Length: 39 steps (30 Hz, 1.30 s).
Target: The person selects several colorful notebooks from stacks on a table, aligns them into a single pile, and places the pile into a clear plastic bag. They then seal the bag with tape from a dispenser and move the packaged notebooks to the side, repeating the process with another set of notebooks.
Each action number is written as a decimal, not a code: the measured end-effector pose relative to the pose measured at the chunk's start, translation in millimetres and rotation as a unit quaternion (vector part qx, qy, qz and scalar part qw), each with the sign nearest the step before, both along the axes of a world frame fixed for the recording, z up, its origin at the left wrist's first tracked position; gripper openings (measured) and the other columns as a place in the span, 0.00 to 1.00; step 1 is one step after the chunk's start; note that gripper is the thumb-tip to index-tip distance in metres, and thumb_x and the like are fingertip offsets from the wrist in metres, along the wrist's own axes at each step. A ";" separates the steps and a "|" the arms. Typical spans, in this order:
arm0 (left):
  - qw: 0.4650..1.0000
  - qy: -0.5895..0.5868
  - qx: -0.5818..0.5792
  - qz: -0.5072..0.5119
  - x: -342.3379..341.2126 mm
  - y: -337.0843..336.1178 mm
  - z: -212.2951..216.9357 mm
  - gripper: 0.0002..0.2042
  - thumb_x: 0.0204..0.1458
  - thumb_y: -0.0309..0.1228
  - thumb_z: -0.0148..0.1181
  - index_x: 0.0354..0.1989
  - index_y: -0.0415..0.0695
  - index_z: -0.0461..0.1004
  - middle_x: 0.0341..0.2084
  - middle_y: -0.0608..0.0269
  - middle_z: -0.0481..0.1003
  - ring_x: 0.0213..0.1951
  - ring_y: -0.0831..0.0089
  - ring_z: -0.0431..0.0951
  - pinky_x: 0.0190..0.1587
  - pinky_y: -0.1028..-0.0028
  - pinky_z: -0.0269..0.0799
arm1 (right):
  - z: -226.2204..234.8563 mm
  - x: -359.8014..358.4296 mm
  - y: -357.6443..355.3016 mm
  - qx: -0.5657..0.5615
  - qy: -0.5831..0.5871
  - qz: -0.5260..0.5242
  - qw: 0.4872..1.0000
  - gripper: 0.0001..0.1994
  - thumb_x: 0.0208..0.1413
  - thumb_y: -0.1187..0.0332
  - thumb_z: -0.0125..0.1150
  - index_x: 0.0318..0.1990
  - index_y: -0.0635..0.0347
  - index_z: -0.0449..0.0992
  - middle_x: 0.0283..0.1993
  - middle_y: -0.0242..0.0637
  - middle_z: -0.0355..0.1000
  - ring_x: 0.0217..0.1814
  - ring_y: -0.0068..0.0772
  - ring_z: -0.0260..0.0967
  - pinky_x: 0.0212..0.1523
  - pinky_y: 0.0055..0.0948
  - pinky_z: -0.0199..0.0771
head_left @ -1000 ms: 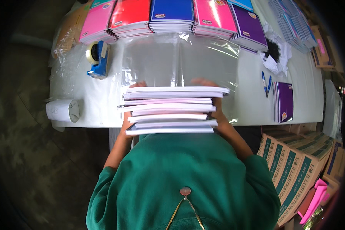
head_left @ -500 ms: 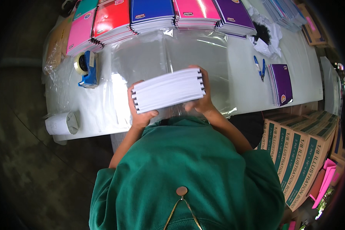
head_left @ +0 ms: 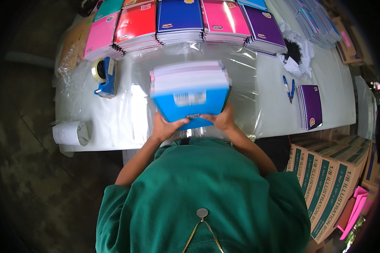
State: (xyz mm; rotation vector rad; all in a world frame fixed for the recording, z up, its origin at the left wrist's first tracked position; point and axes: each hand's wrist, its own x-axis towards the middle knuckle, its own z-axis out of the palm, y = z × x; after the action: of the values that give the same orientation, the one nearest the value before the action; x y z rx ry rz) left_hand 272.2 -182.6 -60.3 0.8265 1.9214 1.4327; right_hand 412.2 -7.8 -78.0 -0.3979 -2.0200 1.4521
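Both my hands hold a stack of spiral notebooks [head_left: 190,90] above the white table [head_left: 114,122], its blue cover tipped toward me and its white page edges facing away. My left hand [head_left: 164,126] grips the lower left edge. At the lower right edge sits my right hand [head_left: 223,120]. The stack is blurred with motion and hovers over a clear plastic sheet [head_left: 240,97] spread on the table.
Piles of notebooks in pink [head_left: 100,36], red [head_left: 136,23], blue [head_left: 179,19], magenta [head_left: 223,19] and purple [head_left: 264,27] line the far edge. A blue tape dispenser [head_left: 105,76] and a paper roll [head_left: 71,133] lie left. Pens [head_left: 289,87] and a purple notebook [head_left: 310,105] lie right; cardboard boxes [head_left: 325,177] stand at lower right.
The stack was held flat against my chest, then lifted and turned. Now it is tipped over the plastic sheet with its blue cover toward me.
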 end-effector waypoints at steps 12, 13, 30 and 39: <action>0.828 0.107 -0.541 -0.101 -72.3 49.0 52.4 0.31 0.51 0.58 0.47 0.37 0.36 0.75 0.41 0.45 0.73 0.41 0.60 0.76 0.44 0.63 0.69 | 45.0 -27.1 58.0 0.031 -0.581 -0.038 0.812 0.30 0.55 0.41 0.41 0.32 0.62 0.79 0.38 0.53 0.74 0.44 0.54 0.70 0.45 0.44 0.68; 0.863 0.161 -0.478 -0.016 -73.1 38.3 47.1 0.29 0.51 0.56 0.48 0.38 0.37 0.75 0.44 0.44 0.71 0.46 0.58 0.73 0.47 0.62 0.66 | 29.0 -8.0 65.0 0.083 -0.510 -0.135 0.845 0.25 0.55 0.46 0.44 0.34 0.59 0.79 0.43 0.51 0.72 0.50 0.52 0.66 0.50 0.44 0.64; 0.950 -0.012 -0.129 0.285 -117.7 -20.4 -17.0 0.18 0.46 0.35 0.64 0.40 0.33 0.72 0.23 0.61 0.74 0.27 0.77 0.71 0.33 0.76 0.67 | -22.2 54.2 98.5 -0.223 -0.244 -0.404 0.853 0.32 0.47 0.59 0.65 0.55 0.68 0.59 0.44 0.40 0.67 0.37 0.30 0.67 0.35 0.23 0.68; 0.924 -0.114 -0.186 0.315 -116.7 -9.1 -11.5 0.21 0.53 0.45 0.54 0.35 0.33 0.72 0.22 0.60 0.73 0.20 0.76 0.69 0.26 0.74 0.65 | -8.9 70.4 115.0 -0.193 -0.311 -0.400 0.840 0.15 0.44 0.64 0.67 0.30 0.71 0.75 0.28 0.32 0.70 0.22 0.18 0.62 0.25 0.18 0.63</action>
State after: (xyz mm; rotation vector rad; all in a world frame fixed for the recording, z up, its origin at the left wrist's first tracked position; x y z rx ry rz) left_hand 155.5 -191.7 -71.8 -0.1561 2.2719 1.3441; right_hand 482.6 107.2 -86.9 -1.8388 -1.5858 1.2210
